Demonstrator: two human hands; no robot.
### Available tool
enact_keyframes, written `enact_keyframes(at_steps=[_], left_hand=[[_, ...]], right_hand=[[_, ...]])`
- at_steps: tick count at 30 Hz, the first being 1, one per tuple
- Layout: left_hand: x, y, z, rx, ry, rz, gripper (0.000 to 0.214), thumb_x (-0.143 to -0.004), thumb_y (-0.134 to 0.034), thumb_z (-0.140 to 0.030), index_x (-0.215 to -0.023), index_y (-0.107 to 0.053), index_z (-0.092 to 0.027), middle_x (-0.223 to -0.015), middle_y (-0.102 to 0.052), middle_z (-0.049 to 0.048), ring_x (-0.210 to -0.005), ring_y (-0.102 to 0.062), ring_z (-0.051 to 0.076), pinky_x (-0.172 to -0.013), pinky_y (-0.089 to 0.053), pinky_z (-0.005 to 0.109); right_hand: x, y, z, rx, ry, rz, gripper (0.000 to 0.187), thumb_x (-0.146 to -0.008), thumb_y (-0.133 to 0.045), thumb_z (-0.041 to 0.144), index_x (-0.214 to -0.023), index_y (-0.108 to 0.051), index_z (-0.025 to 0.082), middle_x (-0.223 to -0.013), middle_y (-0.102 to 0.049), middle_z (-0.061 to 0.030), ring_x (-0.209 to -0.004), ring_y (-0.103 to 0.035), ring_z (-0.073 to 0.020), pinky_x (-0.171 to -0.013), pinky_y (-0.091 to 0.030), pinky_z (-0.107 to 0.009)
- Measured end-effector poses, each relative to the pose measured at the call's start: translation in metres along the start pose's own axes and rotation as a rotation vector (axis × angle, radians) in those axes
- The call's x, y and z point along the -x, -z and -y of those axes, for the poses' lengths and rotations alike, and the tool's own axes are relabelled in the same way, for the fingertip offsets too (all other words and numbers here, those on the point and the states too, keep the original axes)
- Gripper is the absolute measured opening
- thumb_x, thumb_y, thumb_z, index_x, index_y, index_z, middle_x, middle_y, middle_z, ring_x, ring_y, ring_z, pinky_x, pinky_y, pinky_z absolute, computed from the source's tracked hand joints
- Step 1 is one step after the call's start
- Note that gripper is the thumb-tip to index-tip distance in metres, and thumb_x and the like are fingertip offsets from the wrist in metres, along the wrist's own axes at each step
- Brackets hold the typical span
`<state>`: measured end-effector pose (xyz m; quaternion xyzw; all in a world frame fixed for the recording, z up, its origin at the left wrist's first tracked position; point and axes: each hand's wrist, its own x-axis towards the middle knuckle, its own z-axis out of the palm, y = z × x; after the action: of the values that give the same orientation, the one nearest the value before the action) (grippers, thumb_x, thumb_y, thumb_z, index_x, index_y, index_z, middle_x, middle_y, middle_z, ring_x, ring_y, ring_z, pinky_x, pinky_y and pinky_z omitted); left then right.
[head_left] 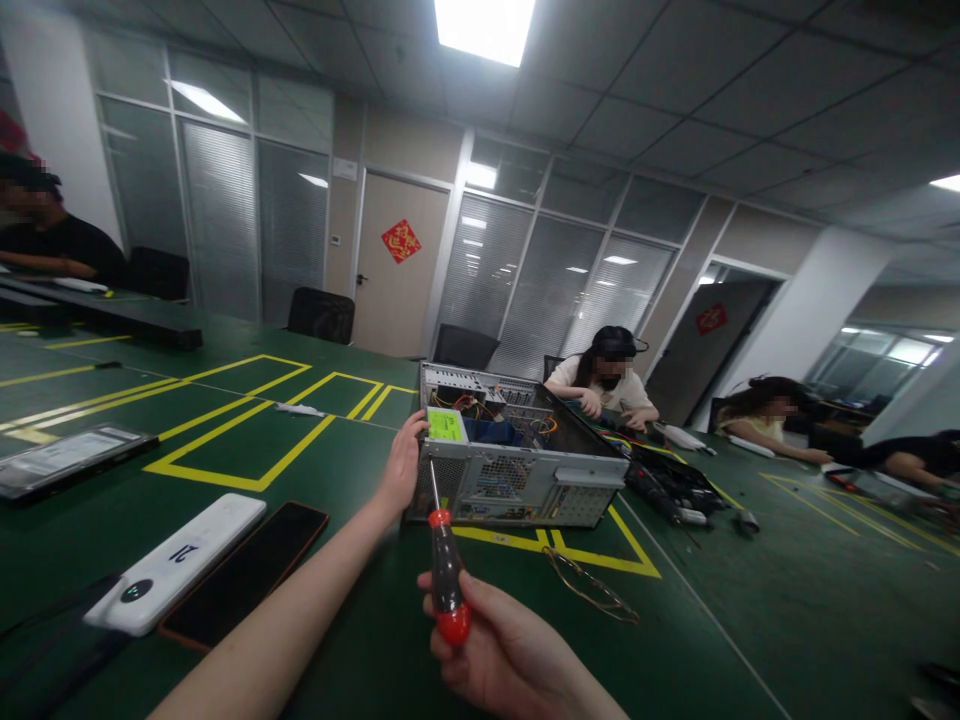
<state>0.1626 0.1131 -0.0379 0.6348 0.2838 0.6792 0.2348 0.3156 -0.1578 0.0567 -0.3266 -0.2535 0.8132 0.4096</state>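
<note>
While the right grip [489, 638] clasps the screwdriver [448, 570], align its shaft [434, 488] squarely. The left grip [403, 466] touches the case [517, 480]; whether it grasps, I cannot tell.

The computer case [551, 490] is blocking my way straight ahead, though its uncovered top is leaving an entry from above, with wires [551, 426] crowding inside. My left grip [405, 462] is occupying its left corner. The smartphone [251, 570] and power bank [187, 560] are obstructing my left; eyeglasses [593, 586] are obstructing the near right. Right of them, bare green surface [697, 650] is offering my right grip [457, 620] a passage.
</note>
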Motion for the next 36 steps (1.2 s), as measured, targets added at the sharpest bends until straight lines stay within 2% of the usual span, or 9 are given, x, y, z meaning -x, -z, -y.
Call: enact_keyframes(at_steps=[3, 8, 15, 21, 25, 28, 31, 34, 36], left_hand=[[0.001, -0.001, 0.0, 0.0, 0.012, -0.006, 0.075, -0.13, -0.037, -0.087, -0.143, -0.087, -0.032, -0.179, -0.082, 0.0152, -0.169, -0.077, 0.036, -0.149, -0.059, 0.062], [0.0, 0.0, 0.0, 0.013, 0.0, -0.006, 0.079, -0.128, -0.037, -0.091, -0.144, -0.086, -0.031, -0.179, -0.082, 0.0169, -0.17, -0.077, 0.037, -0.151, -0.056, 0.064], [-0.001, 0.0, -0.001, 0.025, 0.002, -0.005, 0.076, -0.129, -0.037, -0.088, -0.144, -0.086, -0.032, -0.178, -0.082, 0.0158, -0.17, -0.076, 0.036, -0.151, -0.056, 0.062], [0.0, 0.0, -0.001, 0.033, 0.022, 0.002, 0.073, -0.129, -0.038, -0.087, -0.144, -0.085, -0.033, -0.179, -0.082, 0.0145, -0.171, -0.075, 0.036, -0.152, -0.055, 0.062], [0.0, 0.0, -0.002, 0.021, 0.025, 0.001, 0.076, -0.129, -0.036, -0.089, -0.143, -0.085, -0.032, -0.179, -0.082, 0.0154, -0.17, -0.076, 0.036, -0.151, -0.056, 0.061], [0.0, 0.0, -0.004, 0.023, 0.017, -0.003, 0.077, -0.128, -0.037, -0.09, -0.142, -0.086, -0.032, -0.177, -0.083, 0.0155, -0.169, -0.076, 0.037, -0.15, -0.057, 0.062], [0.0, 0.0, -0.004, 0.028, 0.015, -0.003, 0.075, -0.129, -0.038, -0.089, -0.143, -0.086, -0.033, -0.178, -0.082, 0.0152, -0.17, -0.076, 0.037, -0.152, -0.055, 0.063], [0.0, 0.001, -0.004, 0.018, 0.022, 0.006, 0.074, -0.13, -0.038, -0.087, -0.144, -0.085, -0.032, -0.18, -0.081, 0.0154, -0.172, -0.074, 0.036, -0.153, -0.054, 0.063], [0.0, 0.001, -0.004, 0.008, 0.022, 0.012, 0.075, -0.13, -0.037, -0.087, -0.145, -0.085, -0.031, -0.181, -0.081, 0.0161, -0.173, -0.073, 0.036, -0.152, -0.054, 0.062]], right_hand=[[0.0, -0.001, 0.001, -0.025, -0.01, -0.054, 0.056, -0.085, -0.126, 0.047, -0.11, -0.087, 0.017, -0.092, -0.085, 0.0016, -0.072, -0.076, -0.0103, -0.064, -0.046, -0.019], [-0.002, -0.002, 0.001, -0.038, -0.034, -0.054, 0.059, -0.082, -0.128, 0.045, -0.112, -0.087, 0.017, -0.093, -0.084, 0.0022, -0.074, -0.08, -0.0112, -0.059, -0.046, -0.018], [-0.001, -0.003, 0.002, -0.024, -0.04, -0.125, 0.047, -0.094, -0.121, 0.037, -0.106, -0.081, 0.018, -0.098, -0.087, -0.0006, -0.076, -0.083, -0.0121, -0.059, -0.053, -0.016], [0.006, -0.014, 0.01, -0.052, -0.052, -0.148, 0.043, -0.098, -0.117, 0.025, -0.102, -0.074, 0.018, -0.078, -0.076, 0.0036, -0.055, -0.054, -0.003, -0.048, -0.02, -0.009], [0.005, -0.017, 0.011, -0.048, -0.067, -0.121, 0.034, -0.11, -0.105, 0.034, -0.106, -0.075, 0.019, -0.08, -0.074, 0.0032, -0.056, -0.05, -0.0047, -0.05, -0.014, -0.013], [0.0, -0.016, 0.008, -0.05, -0.094, -0.099, 0.034, -0.122, -0.086, 0.042, -0.1, -0.074, 0.02, -0.087, -0.077, -0.0005, -0.057, -0.053, -0.0068, -0.053, -0.02, -0.017], [-0.003, -0.013, 0.004, -0.065, -0.079, -0.084, 0.022, -0.123, -0.075, 0.035, -0.11, -0.08, 0.019, -0.095, -0.084, -0.0037, -0.062, -0.063, -0.0101, -0.059, -0.033, -0.021], [-0.003, -0.009, 0.0, -0.042, -0.081, -0.042, 0.017, -0.113, -0.085, 0.032, -0.123, -0.085, 0.018, -0.11, -0.092, -0.0079, -0.074, -0.076, -0.0136, -0.068, -0.046, -0.023], [-0.002, -0.006, -0.002, -0.022, -0.067, -0.002, 0.032, -0.102, -0.101, 0.034, -0.125, -0.084, 0.019, -0.122, -0.095, -0.0105, -0.084, -0.084, -0.016, -0.075, -0.052, -0.024]])
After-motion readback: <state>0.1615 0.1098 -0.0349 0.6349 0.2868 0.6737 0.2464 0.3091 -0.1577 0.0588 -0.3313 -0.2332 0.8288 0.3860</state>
